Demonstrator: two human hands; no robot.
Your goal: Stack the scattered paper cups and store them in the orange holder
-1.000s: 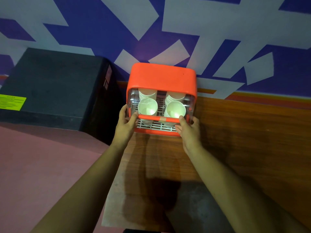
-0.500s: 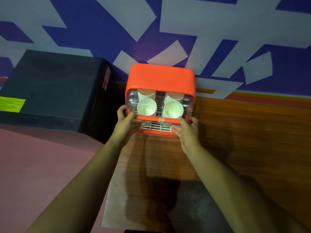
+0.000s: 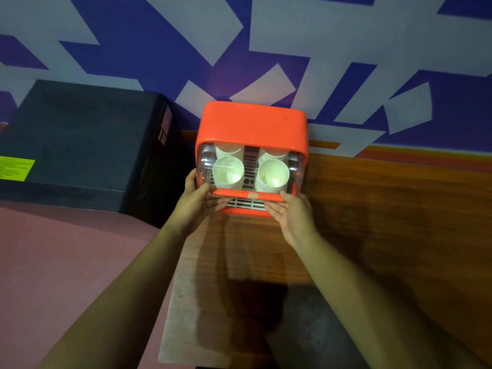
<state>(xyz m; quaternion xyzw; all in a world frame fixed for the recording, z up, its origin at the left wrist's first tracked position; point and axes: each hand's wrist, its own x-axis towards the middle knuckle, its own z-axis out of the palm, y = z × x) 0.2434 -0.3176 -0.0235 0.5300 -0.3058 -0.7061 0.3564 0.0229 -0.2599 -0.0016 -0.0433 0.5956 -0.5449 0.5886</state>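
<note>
Cups point(image 3: 228, 173) are sitting in two stacks inside the holder point(image 3: 252, 123) at the counter's point(image 3: 386, 209) twelve o'clock edge; both hands' fingers, left point(image 3: 195, 202) and right point(image 3: 294, 213), are loosely curling against its front, gripping nothing firmly.

Dim room, lit from above and behind the viewer. Cups point(image 3: 228, 170) glare bright inside the holder point(image 3: 253, 123); arm shadows fall dark across the table point(image 3: 386, 209). Wide-angle bending at edges; focus slightly soft throughout.
</note>
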